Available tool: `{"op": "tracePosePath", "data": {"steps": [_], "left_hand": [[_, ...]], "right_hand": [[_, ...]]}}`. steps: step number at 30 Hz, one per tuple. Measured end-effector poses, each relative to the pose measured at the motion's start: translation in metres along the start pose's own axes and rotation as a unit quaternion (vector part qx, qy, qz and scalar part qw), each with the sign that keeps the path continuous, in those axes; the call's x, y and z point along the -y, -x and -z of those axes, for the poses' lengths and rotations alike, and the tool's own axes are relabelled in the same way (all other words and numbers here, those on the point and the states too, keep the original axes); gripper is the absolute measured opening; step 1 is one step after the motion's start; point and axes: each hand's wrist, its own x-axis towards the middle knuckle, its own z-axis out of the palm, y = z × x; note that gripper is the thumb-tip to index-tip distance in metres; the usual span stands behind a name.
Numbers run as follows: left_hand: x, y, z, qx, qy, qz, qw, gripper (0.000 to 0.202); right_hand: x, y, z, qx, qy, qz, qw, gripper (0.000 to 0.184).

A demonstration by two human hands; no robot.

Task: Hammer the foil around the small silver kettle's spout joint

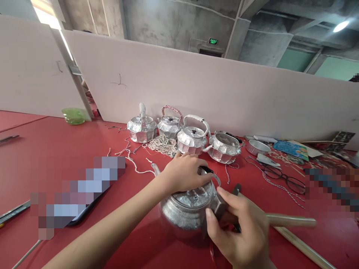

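Note:
A silver metal kettle (182, 216) with a hammered lid stands on the red table in front of me, its spout pointing away to the left. My left hand (186, 172) reaches over the lid with its fingers curled round the kettle's handle, a curved end of which shows by the thumb. At the kettle's right side, my right hand (244, 228) grips a hammer (291, 220) close to its dark metal head. The head is against or very near the kettle wall; I cannot tell if they touch. The hammer's wooden handle sticks out to the right.
Several finished-looking kettles (192, 140) stand behind, around a heap of cord (162, 145). Another wooden handle (304, 246) lies at right, near eyeglasses (291, 184) and a perforated metal bowl (258, 147). A phone (92, 201) is at left. A pale partition (196, 82) closes the back.

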Motion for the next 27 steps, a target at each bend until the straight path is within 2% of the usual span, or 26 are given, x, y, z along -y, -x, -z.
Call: {"op": "tracePosePath", "data": {"steps": [5, 11, 12, 15, 17, 23, 27], "left_hand": [[0.001, 0.000, -0.002, -0.004, 0.002, -0.003, 1.000, 0.039], [0.001, 0.001, 0.000, -0.002, -0.001, -0.008, 1.000, 0.038], [0.000, 0.001, 0.000, -0.001, -0.001, -0.007, 1.000, 0.038], [0.001, 0.001, 0.000, -0.003, -0.003, -0.010, 1.000, 0.038], [0.000, 0.001, 0.000, -0.006, -0.001, -0.010, 1.000, 0.038], [-0.001, 0.000, 0.001, 0.005, 0.010, -0.003, 1.000, 0.038], [0.000, 0.000, 0.001, 0.005, 0.006, -0.005, 1.000, 0.038]], "right_hand": [[-0.003, 0.008, 0.003, -0.082, -0.040, -0.072, 0.993, 0.046], [-0.002, 0.005, 0.004, 0.001, -0.035, -0.011, 0.999, 0.041], [-0.002, 0.007, 0.004, -0.005, -0.040, -0.018, 0.999, 0.042], [-0.002, 0.013, 0.004, -0.074, -0.060, -0.062, 0.994, 0.051], [-0.001, 0.013, 0.004, -0.089, -0.071, -0.081, 0.990, 0.053], [0.000, 0.004, 0.004, -0.001, -0.023, 0.008, 1.000, 0.038], [-0.003, 0.012, 0.007, -0.065, -0.046, -0.053, 0.995, 0.044]]}}
